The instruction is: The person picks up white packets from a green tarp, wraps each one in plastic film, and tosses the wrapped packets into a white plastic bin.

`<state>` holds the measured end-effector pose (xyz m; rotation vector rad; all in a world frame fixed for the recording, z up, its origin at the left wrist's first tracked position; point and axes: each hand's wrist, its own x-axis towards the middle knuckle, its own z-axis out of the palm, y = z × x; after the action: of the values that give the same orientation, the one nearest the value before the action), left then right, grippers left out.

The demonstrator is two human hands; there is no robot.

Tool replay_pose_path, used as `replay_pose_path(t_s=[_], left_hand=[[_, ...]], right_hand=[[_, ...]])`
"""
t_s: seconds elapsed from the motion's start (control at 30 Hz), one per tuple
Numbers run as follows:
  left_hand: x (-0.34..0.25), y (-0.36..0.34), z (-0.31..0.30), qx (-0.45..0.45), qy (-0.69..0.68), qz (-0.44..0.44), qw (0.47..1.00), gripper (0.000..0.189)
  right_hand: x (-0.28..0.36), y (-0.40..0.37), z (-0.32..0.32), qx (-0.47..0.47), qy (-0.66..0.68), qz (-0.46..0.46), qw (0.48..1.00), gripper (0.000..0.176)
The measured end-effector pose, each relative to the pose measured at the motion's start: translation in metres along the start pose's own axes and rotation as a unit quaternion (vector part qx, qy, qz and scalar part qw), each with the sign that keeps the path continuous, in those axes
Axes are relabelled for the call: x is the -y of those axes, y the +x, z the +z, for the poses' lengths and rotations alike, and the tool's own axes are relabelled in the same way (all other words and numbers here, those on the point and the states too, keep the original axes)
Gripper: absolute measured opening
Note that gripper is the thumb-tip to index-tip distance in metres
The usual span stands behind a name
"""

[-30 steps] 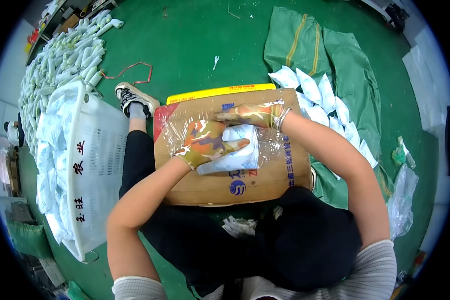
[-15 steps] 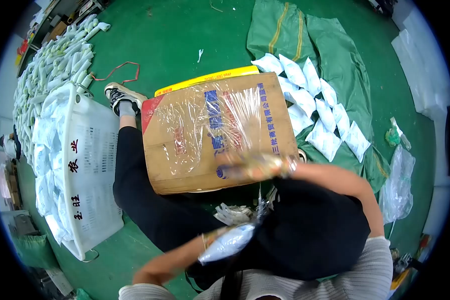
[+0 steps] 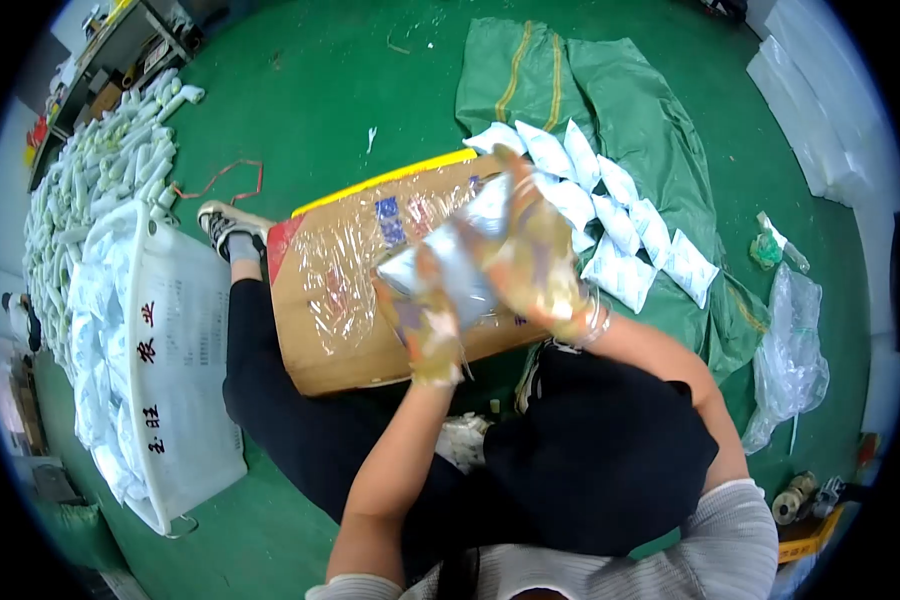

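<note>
My left hand (image 3: 425,325), in a camouflage-patterned glove, grips the near end of a white-and-blue plastic packet (image 3: 458,268) over the cardboard box (image 3: 330,300). Across the packet's far side lies my right hand (image 3: 540,250), gloved alike; its fingers are smeared by motion and partly hide the packet. The box is wrapped in clear film, printed in blue and red, and sits between my legs. More pillow-shaped white packets (image 3: 620,275) rest on a green sheet (image 3: 650,130) to the right.
On the left stands a white plastic crate (image 3: 185,350) filled with white packets. Behind it, many pale wrapped rolls (image 3: 120,150) are heaped on the green floor. Clear plastic film (image 3: 790,350) lies at the right. A red strap loop (image 3: 220,180) is beyond my foot.
My left hand has come up from my lap to the box top with the packet. My right hand has moved up and onto the packet. The view has shifted slightly.
</note>
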<state>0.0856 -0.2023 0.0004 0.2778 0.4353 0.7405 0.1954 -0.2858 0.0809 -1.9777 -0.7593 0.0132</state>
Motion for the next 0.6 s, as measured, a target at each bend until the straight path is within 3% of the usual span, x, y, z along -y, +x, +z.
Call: replay_pose_path(t_s=[0.07, 0.13, 0.17, 0.2, 0.27, 0.3, 0.33, 0.37, 0.4, 0.43, 0.47, 0.53, 0.57, 0.6], left_hand=[[-0.001, 0.030, 0.019, -0.119, 0.290, -0.060, 0.948, 0.067], [0.008, 0.038, -0.011, 0.120, 0.069, -0.174, 0.975, 0.067], [0.023, 0.061, -0.029, 0.061, 0.130, -0.144, 0.979, 0.063], [0.019, 0.049, -0.013, 0.049, 0.101, -0.227, 0.967, 0.061], [0.021, 0.035, 0.003, 0.066, 0.138, -0.269, 0.951, 0.060], [0.022, 0.030, 0.008, 0.085, 0.175, -0.303, 0.933, 0.060], [0.022, 0.025, 0.015, 0.104, 0.212, -0.333, 0.913, 0.059], [0.021, 0.016, 0.024, 0.123, 0.251, -0.362, 0.889, 0.058], [0.023, -0.005, 0.042, 0.033, 0.133, -0.378, 0.916, 0.058], [0.012, 0.002, 0.021, 0.182, 0.132, -0.419, 0.880, 0.058], [-0.002, 0.007, -0.003, 0.324, 0.127, -0.448, 0.824, 0.058], [-0.015, -0.024, -0.022, 0.348, 0.270, -0.337, 0.832, 0.055], [-0.020, -0.050, -0.023, 0.252, 0.358, -0.271, 0.857, 0.054], [-0.021, -0.073, -0.024, 0.150, 0.437, -0.199, 0.864, 0.052]], right_hand=[[0.002, -0.021, -0.013, 0.101, -0.190, -0.149, 0.965, 0.055], [0.004, -0.032, -0.023, 0.197, -0.368, -0.282, 0.864, 0.063], [0.010, -0.026, -0.032, 0.192, -0.370, -0.276, 0.866, 0.063], [0.018, -0.019, -0.046, 0.206, -0.344, -0.314, 0.861, 0.058], [0.023, -0.003, -0.072, 0.231, -0.298, -0.388, 0.841, 0.048], [0.015, -0.001, -0.069, 0.112, -0.269, -0.422, 0.859, 0.024], [0.005, -0.001, -0.064, 0.107, -0.278, -0.416, 0.859, 0.024], [-0.006, -0.005, -0.058, 0.039, -0.152, -0.402, 0.902, 0.021], [-0.010, -0.009, -0.053, -0.032, -0.023, -0.383, 0.923, 0.018], [-0.006, -0.018, -0.049, -0.028, 0.007, -0.285, 0.958, 0.014], [-0.008, -0.019, -0.041, -0.012, 0.024, -0.246, 0.969, 0.015], [-0.006, -0.014, -0.035, 0.058, 0.042, -0.250, 0.966, 0.024], [-0.005, -0.018, -0.021, 0.052, 0.044, -0.248, 0.966, 0.024], [-0.006, -0.033, 0.004, 0.088, 0.424, -0.114, 0.894, 0.042]])
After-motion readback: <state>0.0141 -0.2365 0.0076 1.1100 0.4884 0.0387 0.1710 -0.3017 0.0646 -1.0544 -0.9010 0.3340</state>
